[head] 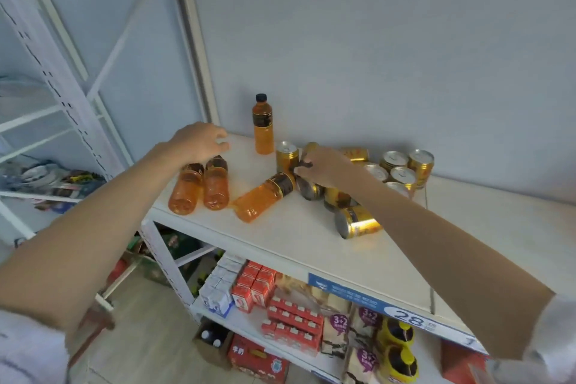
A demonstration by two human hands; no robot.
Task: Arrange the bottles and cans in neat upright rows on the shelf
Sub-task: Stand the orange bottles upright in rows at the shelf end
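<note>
Bottles first: one orange bottle (263,125) stood upright at the back of the shelf (280,234), just beyond and to the left of the right hand (324,170), and that was the only bottle on its base. A fallen bottle (265,196) lay on its side with its black cap at the right grip, whose fingertips (300,169) were pinched on that cap end, apparently ready to tip it up. Two more fallen bottles (199,185) lay side by side just below the left hand (199,142), which hovered spread and empty over the bare back corner, touching nothing.

Cans next: a cluster of upright cans (402,168) stood right of the right hand, close together but loosely grouped, and one upright can (287,156) stood just left of it. A can on its side (355,223) lay nearer the front edge, under the right forearm, with another tipped can (308,189) right below the grip.

Judging by that, the job was early: one bottle placed, three to raise, toppled cans to stand, rows not yet formed.
</note>
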